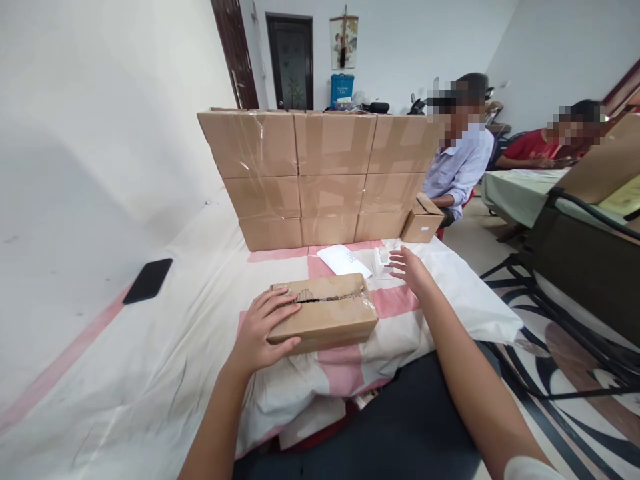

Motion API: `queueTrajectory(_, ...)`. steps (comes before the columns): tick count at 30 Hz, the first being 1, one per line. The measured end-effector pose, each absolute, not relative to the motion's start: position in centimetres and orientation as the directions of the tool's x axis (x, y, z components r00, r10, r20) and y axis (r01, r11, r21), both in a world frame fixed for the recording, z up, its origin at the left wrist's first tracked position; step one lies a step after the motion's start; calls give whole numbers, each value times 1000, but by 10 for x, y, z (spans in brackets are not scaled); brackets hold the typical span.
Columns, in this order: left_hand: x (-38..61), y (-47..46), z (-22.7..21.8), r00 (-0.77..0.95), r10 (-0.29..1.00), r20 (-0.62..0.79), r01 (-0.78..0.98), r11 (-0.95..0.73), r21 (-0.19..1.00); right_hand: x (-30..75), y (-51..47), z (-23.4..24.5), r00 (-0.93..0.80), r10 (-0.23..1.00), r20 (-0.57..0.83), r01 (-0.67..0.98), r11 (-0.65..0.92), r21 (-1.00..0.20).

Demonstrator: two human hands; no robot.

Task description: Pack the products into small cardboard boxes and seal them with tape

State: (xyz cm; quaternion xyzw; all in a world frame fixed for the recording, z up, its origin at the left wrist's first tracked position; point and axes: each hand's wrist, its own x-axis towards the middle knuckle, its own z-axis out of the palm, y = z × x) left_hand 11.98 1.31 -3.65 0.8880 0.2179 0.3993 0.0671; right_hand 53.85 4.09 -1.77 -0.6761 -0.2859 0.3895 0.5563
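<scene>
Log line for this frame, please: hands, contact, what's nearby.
left hand: flat on cardboard box, torn tape | right hand: open, reaching near small white item | white paper behind box

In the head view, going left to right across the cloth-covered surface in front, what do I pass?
Black phone → left hand resting on the torn cardboard box → white paper → right hand, open, above the cloth.

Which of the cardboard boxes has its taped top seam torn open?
The lone flat box lying nearest the camera, with the left hand resting on its left end. Its top seam is ragged and split, while the stacked boxes behind stay sealed with tape.
</scene>
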Motion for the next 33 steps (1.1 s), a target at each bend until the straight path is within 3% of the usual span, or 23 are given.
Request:
queueTrajectory(9,122,16,-42,557,436,706,340,-896,285,553,54,-36,615,754,-230,-2,-290,-957)
queueTrajectory(16,122,16,-45,539,440,718,312,-896,315,558,63,-37,618,706,-346,-86,-377,-922)
queueTrajectory(21,123,17,-49,517,439,735,302,-897,324,558,64,-33,606,711,-358,-127,-357,-925)
queueTrajectory(33,125,17,-53,471,443,762,278,-895,349,546,61,-20,423,770,-477,-443,-284,-850)
